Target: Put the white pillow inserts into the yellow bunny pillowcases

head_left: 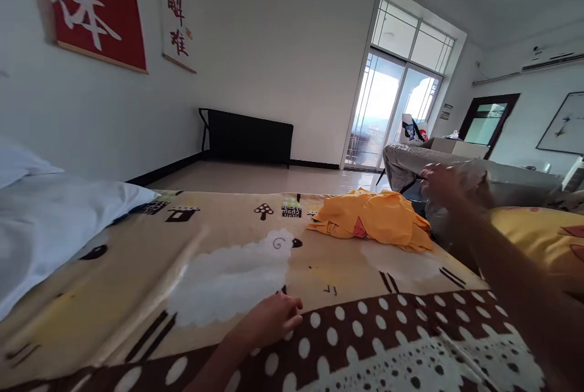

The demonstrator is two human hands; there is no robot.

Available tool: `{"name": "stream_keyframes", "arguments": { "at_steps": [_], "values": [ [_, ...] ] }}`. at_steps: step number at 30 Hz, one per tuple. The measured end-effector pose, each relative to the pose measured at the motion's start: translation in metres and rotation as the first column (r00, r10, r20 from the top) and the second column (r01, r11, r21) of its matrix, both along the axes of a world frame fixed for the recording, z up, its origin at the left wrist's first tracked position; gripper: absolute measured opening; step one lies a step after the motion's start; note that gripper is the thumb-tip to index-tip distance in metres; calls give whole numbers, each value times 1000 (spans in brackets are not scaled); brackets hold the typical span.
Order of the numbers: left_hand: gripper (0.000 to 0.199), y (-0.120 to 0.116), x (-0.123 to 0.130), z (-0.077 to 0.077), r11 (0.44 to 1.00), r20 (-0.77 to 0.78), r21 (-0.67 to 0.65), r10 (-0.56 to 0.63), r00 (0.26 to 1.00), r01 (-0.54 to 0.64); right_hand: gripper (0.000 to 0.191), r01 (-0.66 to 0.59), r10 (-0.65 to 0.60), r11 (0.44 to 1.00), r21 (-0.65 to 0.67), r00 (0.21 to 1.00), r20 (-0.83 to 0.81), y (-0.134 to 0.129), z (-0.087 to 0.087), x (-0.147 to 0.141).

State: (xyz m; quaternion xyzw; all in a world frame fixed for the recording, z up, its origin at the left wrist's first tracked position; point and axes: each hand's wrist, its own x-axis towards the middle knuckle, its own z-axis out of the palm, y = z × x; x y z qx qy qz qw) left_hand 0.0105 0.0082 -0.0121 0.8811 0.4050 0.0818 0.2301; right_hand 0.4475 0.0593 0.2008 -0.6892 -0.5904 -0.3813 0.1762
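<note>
My left hand rests low over the bed sheet, with its thumb apart from loosely bent fingers and nothing seen in it. It is near the printed white sheep and the brown polka-dot border. My right hand is raised at the right, beyond the bed's far right part, smeared by motion; whether it holds anything is not clear. Left of it, a crumpled orange cloth lies heaped on the sheet, with a small red patch on its front. A yellow pillow is partly hidden behind my right forearm.
White pillows lie along the left side. A folded black frame leans against the far wall. Furniture under a grey plastic cover stands at the right, with boxes and bags on it. Beyond is a glass sliding door.
</note>
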Motion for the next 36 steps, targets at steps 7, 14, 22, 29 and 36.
{"name": "stream_keyframes", "arguments": {
  "at_steps": [7,14,22,29,36],
  "values": [
    [32,-16,5,-6,985,-241,167,78,967,-38,23,-128,77,820,-559,991,-113,88,-208,-129],
    [30,-17,19,-16,977,-262,214,55,964,2,31,-155,40,829,-537,975,-220,99,-260,-134],
    [30,-13,37,-42,951,-209,309,65,976,3,30,-340,82,797,-499,880,-468,87,-223,-100],
    [29,-18,33,-32,960,-104,279,66,992,-34,23,-651,253,719,-243,571,-781,52,-148,-115],
    [62,-19,44,-16,977,556,-213,116,823,7,27,-978,255,208,27,27,-967,-57,-139,-200]
  ]
}}
